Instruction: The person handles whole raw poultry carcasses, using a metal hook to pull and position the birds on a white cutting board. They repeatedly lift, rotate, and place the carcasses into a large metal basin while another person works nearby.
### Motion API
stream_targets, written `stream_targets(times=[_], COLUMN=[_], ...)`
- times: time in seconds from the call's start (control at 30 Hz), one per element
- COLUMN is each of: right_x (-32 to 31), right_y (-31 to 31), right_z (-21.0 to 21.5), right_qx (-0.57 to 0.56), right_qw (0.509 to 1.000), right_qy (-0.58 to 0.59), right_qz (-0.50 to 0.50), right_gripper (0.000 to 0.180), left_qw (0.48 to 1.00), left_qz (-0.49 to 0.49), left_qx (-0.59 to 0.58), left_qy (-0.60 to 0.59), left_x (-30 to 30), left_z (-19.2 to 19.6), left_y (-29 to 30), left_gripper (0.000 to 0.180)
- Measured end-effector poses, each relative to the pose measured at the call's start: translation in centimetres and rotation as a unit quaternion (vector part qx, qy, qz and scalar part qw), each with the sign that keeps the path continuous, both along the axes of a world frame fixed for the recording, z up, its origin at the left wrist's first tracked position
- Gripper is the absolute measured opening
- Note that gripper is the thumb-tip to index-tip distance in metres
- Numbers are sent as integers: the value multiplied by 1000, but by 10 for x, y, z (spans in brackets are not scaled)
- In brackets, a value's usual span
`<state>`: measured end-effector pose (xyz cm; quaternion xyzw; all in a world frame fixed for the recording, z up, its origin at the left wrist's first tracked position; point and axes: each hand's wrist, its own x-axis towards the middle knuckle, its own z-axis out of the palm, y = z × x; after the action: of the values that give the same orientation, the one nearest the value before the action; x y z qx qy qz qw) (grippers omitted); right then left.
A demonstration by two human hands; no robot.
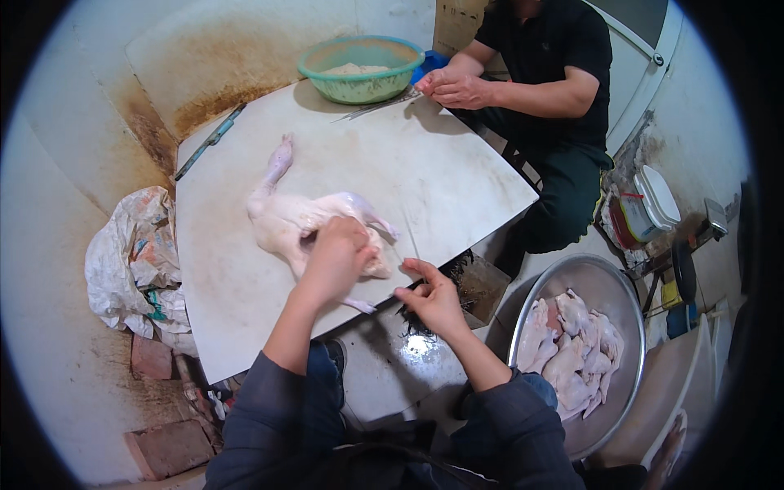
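Observation:
A plucked, pale duck lies on the white tabletop, its neck stretched toward the far side. A dark opening shows in its body. My left hand is closed on the duck's body beside that opening, its fingertips partly hidden. Near the table's front edge is my right hand, with thumb and forefinger apart. A thin, straight skewer lies just beyond the right forefinger; whether the finger touches it is unclear.
A green basin of pale powder stands at the back, near thin metal skewers. A co-worker sits at the far right, hands together. A metal bowl on my right holds several plucked birds. A white sack is left.

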<state>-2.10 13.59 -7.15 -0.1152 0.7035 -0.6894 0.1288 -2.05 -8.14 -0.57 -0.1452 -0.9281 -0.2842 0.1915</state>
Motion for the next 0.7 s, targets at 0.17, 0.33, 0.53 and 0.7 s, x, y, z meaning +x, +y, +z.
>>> stream_targets(times=[0.17, 0.33, 0.53, 0.7], right_x=[17, 3, 14, 19], right_y=[-13, 16, 13, 17], right_z=[3, 0, 25, 22], right_qx=[37, -61, -280, -343], right_qw=[992, 993, 894, 822], right_qy=[97, -88, -349, -454], right_qz=[-74, -58, -34, -26], right_gripper=[66, 35, 35, 29], left_qw=[986, 996, 995, 988], left_qz=[-143, -80, -11, -77], left_qx=[69, 20, 34, 34], left_qy=[-54, -16, -97, -130], left_x=[14, 9, 9, 7], left_z=[19, 24, 29, 40], left_y=[43, 25, -7, -12], left_gripper=[14, 21, 28, 24])
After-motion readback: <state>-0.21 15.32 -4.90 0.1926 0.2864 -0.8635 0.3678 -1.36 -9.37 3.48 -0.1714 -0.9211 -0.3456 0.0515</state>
